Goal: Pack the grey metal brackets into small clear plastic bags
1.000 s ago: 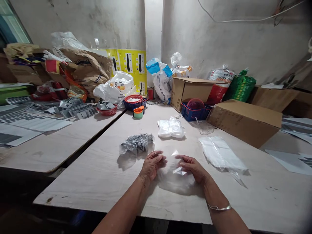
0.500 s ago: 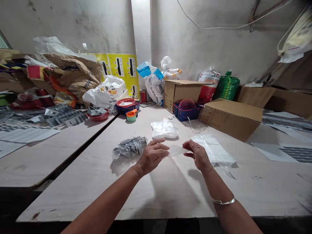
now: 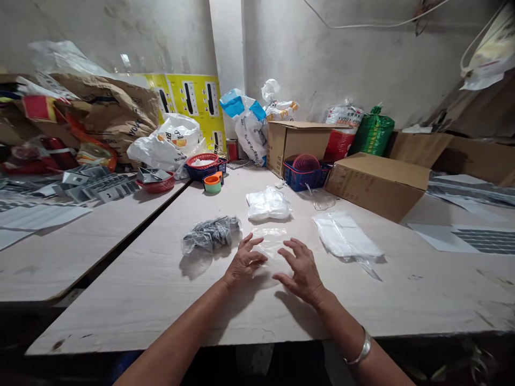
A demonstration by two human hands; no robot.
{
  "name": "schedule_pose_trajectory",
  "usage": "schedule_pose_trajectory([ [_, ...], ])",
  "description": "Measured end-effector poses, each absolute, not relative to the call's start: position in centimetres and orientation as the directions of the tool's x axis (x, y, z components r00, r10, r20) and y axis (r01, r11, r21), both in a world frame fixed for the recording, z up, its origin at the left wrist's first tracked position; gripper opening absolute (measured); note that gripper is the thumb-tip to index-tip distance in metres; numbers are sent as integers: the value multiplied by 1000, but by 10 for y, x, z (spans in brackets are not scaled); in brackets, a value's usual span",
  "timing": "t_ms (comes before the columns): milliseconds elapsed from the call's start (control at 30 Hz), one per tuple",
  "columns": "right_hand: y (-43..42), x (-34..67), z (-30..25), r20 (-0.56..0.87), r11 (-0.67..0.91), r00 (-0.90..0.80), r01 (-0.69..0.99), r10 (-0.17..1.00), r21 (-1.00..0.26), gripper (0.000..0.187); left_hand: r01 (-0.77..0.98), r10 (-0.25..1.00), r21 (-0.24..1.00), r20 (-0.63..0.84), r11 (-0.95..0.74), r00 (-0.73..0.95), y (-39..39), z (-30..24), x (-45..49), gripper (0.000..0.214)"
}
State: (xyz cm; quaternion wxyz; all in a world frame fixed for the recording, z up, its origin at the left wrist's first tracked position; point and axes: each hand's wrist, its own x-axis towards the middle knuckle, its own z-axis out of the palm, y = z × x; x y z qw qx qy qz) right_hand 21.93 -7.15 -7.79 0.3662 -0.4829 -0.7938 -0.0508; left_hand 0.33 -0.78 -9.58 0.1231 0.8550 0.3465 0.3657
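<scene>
Bag of grey parts (image 3: 210, 236) lies filled toward the desk's (image 3: 132, 311) left edge. Next, the left hand (image 3: 244, 261), half curled, is at a clear bag (image 3: 272, 247); whether it grips, I cannot tell. That bag, set in from the front edge, looks empty. The right hand (image 3: 301, 268), fingers spread, seems to hold nothing; a white packet (image 3: 346, 234) lies beyond, rightward.

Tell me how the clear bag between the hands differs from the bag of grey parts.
The clear bag shows no parts inside; the bag of grey parts holds many. The clear bag looks thin; the bag of grey parts bulges. The bag of grey parts lies left of the left hand, the clear bag right of it. Both are transparent plastic.
</scene>
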Motion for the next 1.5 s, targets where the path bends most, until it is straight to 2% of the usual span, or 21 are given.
schedule_pose_trajectory([
  [67,-70,210,-81,605,544,-339,817,720,-189,37,506,706,493,519,-708,481,-7,-98,2,14],
  [167,-62,199,-92,604,550,-348,815,717,-183,14,509,729,523,514,-684,451,-13,-99,0,22],
  [233,-56,196,-98,623,534,-304,817,721,-218,14,538,771,566,556,-624,311,-23,-97,1,38],
  [300,-52,195,-102,635,509,-251,820,731,-261,14,547,821,674,569,-496,43,-38,-92,6,46],
  [367,-51,195,-103,632,502,-226,812,741,-297,14,440,892,844,417,-308,-174,-55,-87,13,33],
  [400,-50,195,-102,627,505,-225,805,746,-311,15,341,939,920,276,-195,-207,-62,-83,17,24],
  [467,-50,194,-101,622,513,-226,793,749,-329,14,116,989,992,-40,57,-144,-72,-77,25,29],
  [500,-50,194,-100,623,516,-226,789,749,-334,14,19,982,984,-173,175,-81,-74,-73,28,35],
  [567,-49,191,-98,619,524,-236,783,749,-335,14,-111,940,933,-342,342,14,-74,-68,32,43],
  [667,-46,187,-99,599,539,-270,775,754,-330,14,-187,905,886,-419,424,68,-67,-66,36,42],
  [800,-41,186,-101,562,566,-304,731,769,-380,21,-247,915,888,-402,387,-13,-55,-71,38,34],
  [933,-40,193,-96,461,542,-304,609,834,-579,26,-242,916,897,-396,370,-67,-52,-74,39,34],
  [1067,-41,199,-86,335,355,-121,396,934,-847,24,-137,935,928,-353,347,-24,-56,-73,35,42],
  [1167,-40,200,-82,225,229,-46,263,973,-937,28,44,942,945,-327,324,78,-60,-71,30,47],
  [1233,-40,201,-81,211,208,-12,254,977,-945,28,193,936,936,-324,295,141,-63,-70,26,45],
  [1300,-39,201,-81,257,240,21,299,966,-924,27,380,955,906,-259,189,144,-65,-69,24,40],
  [1400,-41,201,-80,376,355,-40,434,926,-828,23,670,1000,742,26,-30,17,-69,-67,23,34],
  [1500,-46,198,-74,460,472,-182,583,869,-661,21,831,945,531,327,-165,-21,-73,-64,27,28],
])
